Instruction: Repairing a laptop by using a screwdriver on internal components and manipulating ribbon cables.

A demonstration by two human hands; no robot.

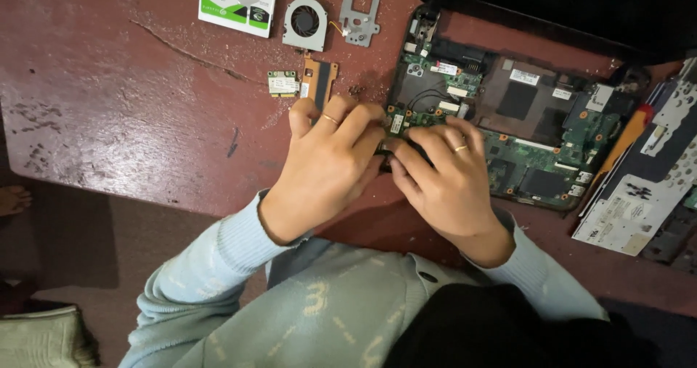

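Both grips are closing together at the middle of the frame: the left hand is curling its fingers down at the near left corner of the green circuit board, and the right hand is pressing its fingertips onto the board's near edge, touching the left hand. Between the fingers a small dark part is showing, but what it is, and whether either grip is actually pinching it or only bearing on it, cannot be told.

The board is lying in an opened laptop base, right of centre on the counter. Judging by the pose, the hands are working a small fitting at the board's left edge, either seating it or freeing it; the next move is calling for a light, even pull or push along the board's plane, with care for the thin black wires running near the corner.

The board is glossy green, studded with dark square chips and pale labels. The counter is worn reddish-brown, scratched and dusty. Upper left, a white-and-green hard drive, a round grey fan and a stamped metal bracket are lying apart; a small green wireless card is sitting beside a coppery heat sink. At the right edge, a grey panel with white stickers is lying tilted.
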